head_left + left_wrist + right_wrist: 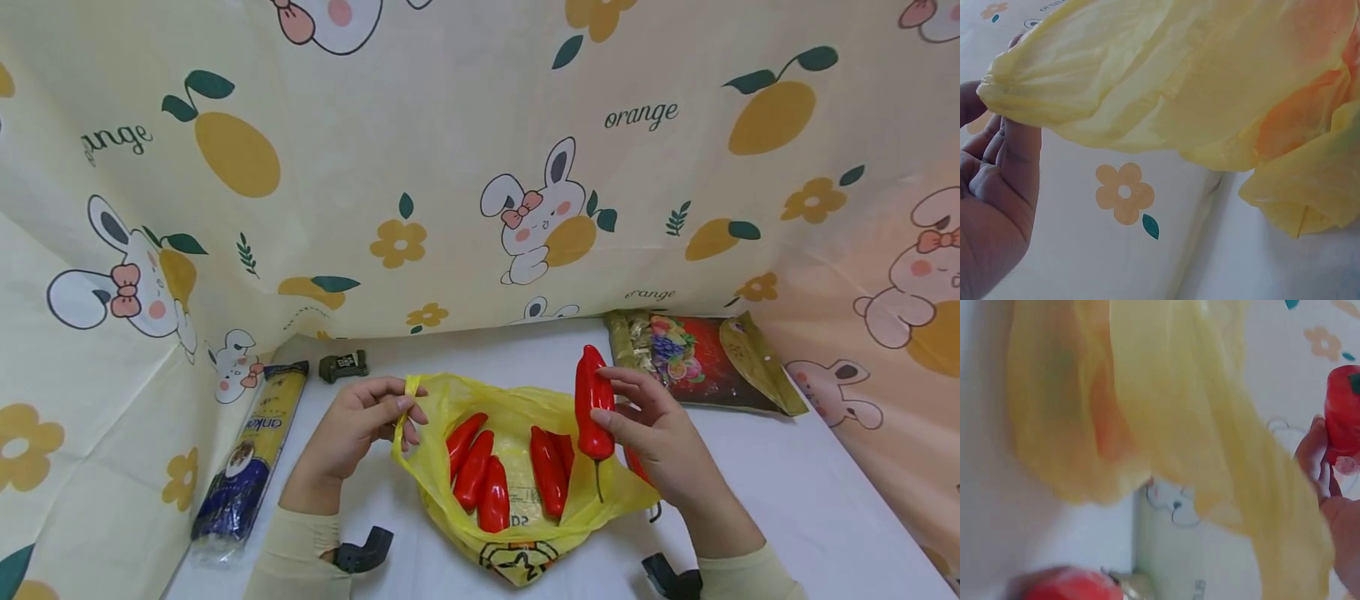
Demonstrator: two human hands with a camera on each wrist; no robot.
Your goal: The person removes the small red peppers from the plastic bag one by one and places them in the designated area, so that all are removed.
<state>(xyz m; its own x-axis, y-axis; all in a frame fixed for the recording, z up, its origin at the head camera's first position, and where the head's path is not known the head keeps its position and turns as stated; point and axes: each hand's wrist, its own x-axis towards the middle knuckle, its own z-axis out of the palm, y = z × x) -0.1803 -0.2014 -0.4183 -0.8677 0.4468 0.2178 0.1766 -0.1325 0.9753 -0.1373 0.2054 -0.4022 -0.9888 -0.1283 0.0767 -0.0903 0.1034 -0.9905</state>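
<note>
A yellow plastic bag (525,546) lies with its mouth spread, several red peppers (493,496) inside. My left hand (360,425) pinches the bag's left rim between thumb and fingers; the left wrist view shows the bag (1116,81) stretching away from that hand (997,194). Above the bag's right side, my right hand (667,433) holds one red pepper (594,400) upright, its stem pointing down. In the right wrist view the held pepper (1342,419) is in the fingers of the hand (1338,512). Another pepper (637,465) sits right of the bag, partly hidden by my right hand.
A blue and yellow packet (251,458) lies at the left. A small dark wrapped item (343,365) is at the back left of the white table (780,483). At the back right rests a gold and red bag (697,358). Printed cloth hangs behind and at the sides.
</note>
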